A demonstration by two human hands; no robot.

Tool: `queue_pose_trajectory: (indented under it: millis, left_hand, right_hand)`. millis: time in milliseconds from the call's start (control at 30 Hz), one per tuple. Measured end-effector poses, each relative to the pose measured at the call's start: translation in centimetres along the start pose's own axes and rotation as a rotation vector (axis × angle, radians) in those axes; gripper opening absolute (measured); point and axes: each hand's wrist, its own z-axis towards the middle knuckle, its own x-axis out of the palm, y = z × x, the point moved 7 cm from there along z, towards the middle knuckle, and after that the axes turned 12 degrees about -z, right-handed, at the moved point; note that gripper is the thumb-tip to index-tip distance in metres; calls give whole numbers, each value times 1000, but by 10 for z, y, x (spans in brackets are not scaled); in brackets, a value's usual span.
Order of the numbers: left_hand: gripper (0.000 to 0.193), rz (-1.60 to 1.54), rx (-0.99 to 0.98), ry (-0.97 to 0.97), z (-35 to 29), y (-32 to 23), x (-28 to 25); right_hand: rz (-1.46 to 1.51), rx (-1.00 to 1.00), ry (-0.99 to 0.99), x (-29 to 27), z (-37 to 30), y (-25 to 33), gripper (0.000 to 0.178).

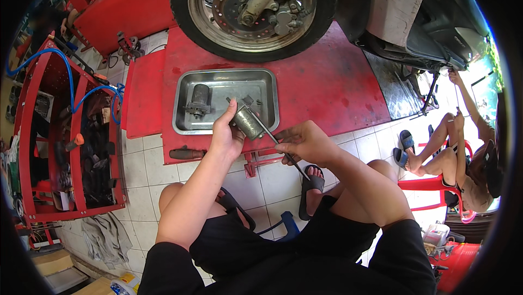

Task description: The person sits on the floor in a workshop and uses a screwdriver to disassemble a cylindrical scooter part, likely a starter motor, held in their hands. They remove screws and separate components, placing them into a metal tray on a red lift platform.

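Note:
In my left hand (226, 134) is a small cylindrical starter motor (250, 125), held tilted over the near right edge of a metal tray (226, 71). My right hand (308, 141) pinches a long thin metal rod (295, 165). The rod's upper part lies along the motor's right side, and its lower end points down toward my right foot. Whether the rod's tip touches the motor's end is unclear. A similar motor (200, 96) stands in the left half of the tray. A few small dark metal pieces (259, 102) lie in the tray's right half.
A red platform (327, 88) carries the tray and a scooter's front wheel (188, 28). A dark-handled tool (186, 154) lies at its near edge. On the left stands a red tool cart (76, 148) with a blue hose (71, 72). Another person (474, 159) sits at right, hands near the scooter.

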Motion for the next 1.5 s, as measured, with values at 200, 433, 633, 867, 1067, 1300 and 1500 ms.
queue_pose_trajectory:
  millis: [200, 433, 633, 867, 1067, 1300, 1500]
  left_hand:
    - [45, -2, 22, 1, 4, -2, -6]
    - [46, 2, 22, -14, 1, -1, -2]
    - [46, 11, 22, -4, 0, 0, -1]
    - [44, 4, 6, -3, 2, 3, -2]
    - [44, 16, -9, 34, 3, 5, -3]
    - [42, 6, -10, 40, 3, 8, 0]
    - [41, 26, -22, 23, 2, 9, -2]
  right_hand:
    - [-71, -36, -65, -2, 0, 11, 38]
    - [-36, -48, -120, -6, 0, 11, 39]
    - [-154, -91, -140, -6, -3, 15, 32]
    - [-41, -71, -129, -9, 1, 9, 41]
    - [-149, -98, -127, -6, -4, 17, 29]
    - [102, -10, -61, -6, 0, 7, 45]
    - [-5, -88, -29, -2, -2, 14, 45]
